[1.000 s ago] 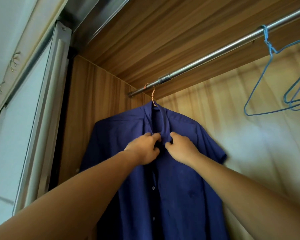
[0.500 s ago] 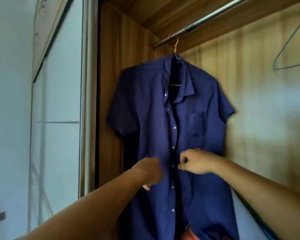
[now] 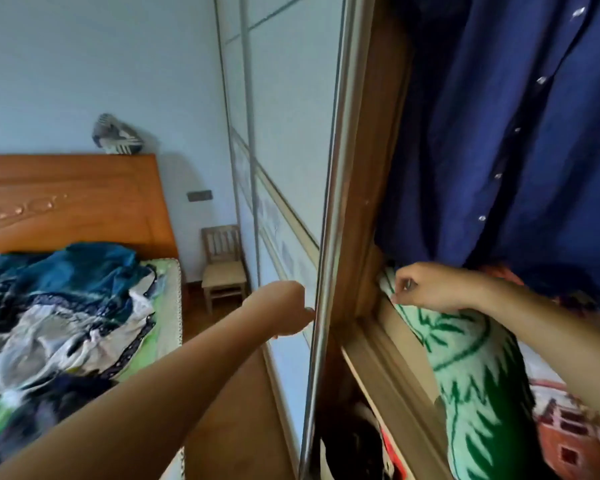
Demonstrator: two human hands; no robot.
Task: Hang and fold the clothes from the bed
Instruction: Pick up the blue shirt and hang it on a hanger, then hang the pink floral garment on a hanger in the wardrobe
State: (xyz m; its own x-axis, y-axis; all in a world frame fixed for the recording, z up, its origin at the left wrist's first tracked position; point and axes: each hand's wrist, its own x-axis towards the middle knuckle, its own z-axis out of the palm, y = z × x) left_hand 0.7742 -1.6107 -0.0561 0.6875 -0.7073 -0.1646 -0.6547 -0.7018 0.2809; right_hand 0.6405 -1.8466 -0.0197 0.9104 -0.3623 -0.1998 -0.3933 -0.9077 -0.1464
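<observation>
A navy shirt (image 3: pixel 534 133) hangs inside the open wardrobe at the upper right with its row of pale buttons showing. Its collar and hanger are cut off by the top of the view, and its left side is lost in shadow. Below its hem the right grip (image 3: pixel 430 287) is curled into a loose fist, thumb tip against forefinger, with nothing visible in it. It hovers over the upper end of a green-and-white blanket (image 3: pixel 482 375) rolled on the wardrobe shelf; whether it touches the blanket is unclear. A red-patterned fabric (image 3: pixel 568 438) lies beside the blanket, part covered by the forearm. The dark things on the lower shelf are too dim to name. The left grip (image 3: pixel 284 311) reaches to the metal edge of the sliding door (image 3: pixel 326 237) with the back of the wrist toward the camera. Its fingers are turned away, so I cannot tell how far they are closed or whether they hold the edge. At the left, the clothes (image 3: pixel 66 306) lie in a blurred, tangled heap of blue, grey and dark pieces across the bed (image 3: pixel 168 306). The heap runs from the headboard (image 3: pixel 73 202) end up to the mattress's right edge and is cut off at the left border. A small wooden chair (image 3: pixel 222 265) stands between the bed and the door, and a striped object (image 3: pixel 116 135) sits on top of the headboard, too blurred to identify.
</observation>
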